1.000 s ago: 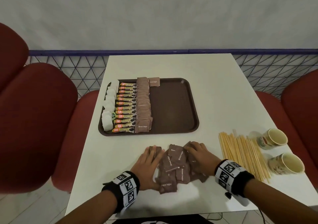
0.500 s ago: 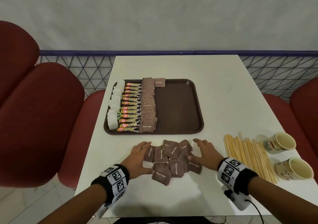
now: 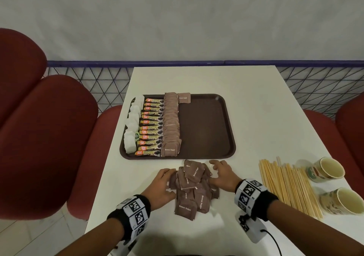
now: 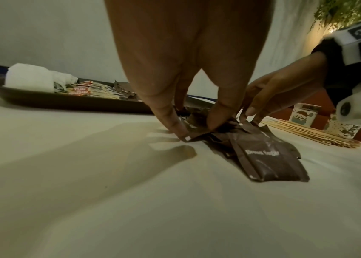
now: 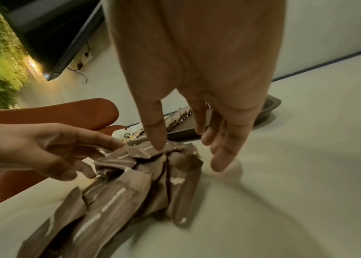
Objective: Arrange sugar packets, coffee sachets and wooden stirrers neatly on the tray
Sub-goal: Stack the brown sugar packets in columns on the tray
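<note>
Two hands, the left hand (image 3: 160, 185) and right hand (image 3: 221, 174), press a loose pile of brown sugar packets (image 3: 192, 188) together on the desk (image 3: 246, 118), fingers relaxed and grasping nothing, just in front of the tray (image 3: 206, 125). Next, I think, they must square the pile and lift it into the tray's bare right half.

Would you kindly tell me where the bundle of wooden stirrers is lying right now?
In the head view, the wooden stirrers lie on the table's right side, beside the two paper cups, right of the right hand.

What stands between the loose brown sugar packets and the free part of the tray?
Nothing visible. The brown sugar packets lie on the table just before the tray's near rim, between the left hand and right hand. The tray's right half is bare.
</note>
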